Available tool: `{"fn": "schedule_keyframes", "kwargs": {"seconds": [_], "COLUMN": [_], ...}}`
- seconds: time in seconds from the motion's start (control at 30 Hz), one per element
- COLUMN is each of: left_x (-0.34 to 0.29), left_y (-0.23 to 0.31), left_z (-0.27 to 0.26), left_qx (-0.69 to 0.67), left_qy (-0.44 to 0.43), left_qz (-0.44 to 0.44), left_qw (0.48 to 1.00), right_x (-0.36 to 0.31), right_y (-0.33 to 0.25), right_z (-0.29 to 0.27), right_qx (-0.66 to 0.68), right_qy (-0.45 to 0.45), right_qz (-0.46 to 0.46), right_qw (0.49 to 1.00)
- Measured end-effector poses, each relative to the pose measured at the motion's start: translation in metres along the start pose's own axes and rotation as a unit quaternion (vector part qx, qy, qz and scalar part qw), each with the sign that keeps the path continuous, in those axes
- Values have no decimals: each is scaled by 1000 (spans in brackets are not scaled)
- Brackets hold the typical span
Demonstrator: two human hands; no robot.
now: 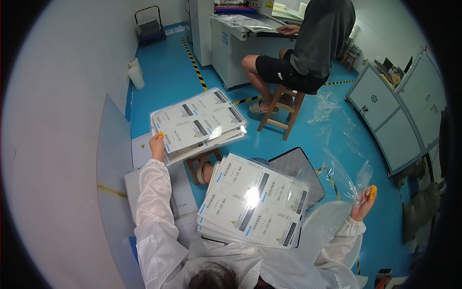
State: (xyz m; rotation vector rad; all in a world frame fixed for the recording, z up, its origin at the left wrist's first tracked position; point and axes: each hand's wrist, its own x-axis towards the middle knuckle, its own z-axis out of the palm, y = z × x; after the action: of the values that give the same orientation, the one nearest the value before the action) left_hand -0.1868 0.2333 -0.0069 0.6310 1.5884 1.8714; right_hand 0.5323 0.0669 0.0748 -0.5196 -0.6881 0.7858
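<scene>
Sorting printed label sheets over a blue floor

The left hand point(157, 144) grips a raised stack of label sheets point(198, 123) by its edge; the right hand point(364, 201) pinches a clear plastic film point(344, 176). A second stack of sheets point(252, 202) lies on the lap. Another person point(308, 43) sits on a wooden stool point(284, 108).

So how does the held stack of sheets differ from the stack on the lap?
The held stack is raised in the left hand, gripped at one edge; the lap stack rests flat, untouched. The lap stack glares brightly at its middle; the held stack only faintly. Both are white printed label sheets.
</scene>
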Motion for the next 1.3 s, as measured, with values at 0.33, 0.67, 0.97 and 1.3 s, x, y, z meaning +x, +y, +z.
{"fn": "schedule_keyframes", "kwargs": {"seconds": [0.33, 0.67, 0.97, 1.3], "left_x": [-25, -206, -280, -280], "left_y": [7, 15, 31, 23], "left_z": [-23, -47, -62, -53], "left_qx": [240, 337, 452, 223], "left_qy": [-9, -383, -388, -374], "left_qz": [31, -45, 46, -134], "left_qw": [970, 859, 802, 890], "right_x": [-43, -177, -208, -251], "right_y": [22, 165, 211, 182], "right_z": [115, 181, 163, 221], "right_qx": [-116, -388, -335, -383], "right_qy": [-110, -601, -475, -568], "right_qz": [159, 219, 360, 212], "right_qw": [974, 664, 730, 697]}}
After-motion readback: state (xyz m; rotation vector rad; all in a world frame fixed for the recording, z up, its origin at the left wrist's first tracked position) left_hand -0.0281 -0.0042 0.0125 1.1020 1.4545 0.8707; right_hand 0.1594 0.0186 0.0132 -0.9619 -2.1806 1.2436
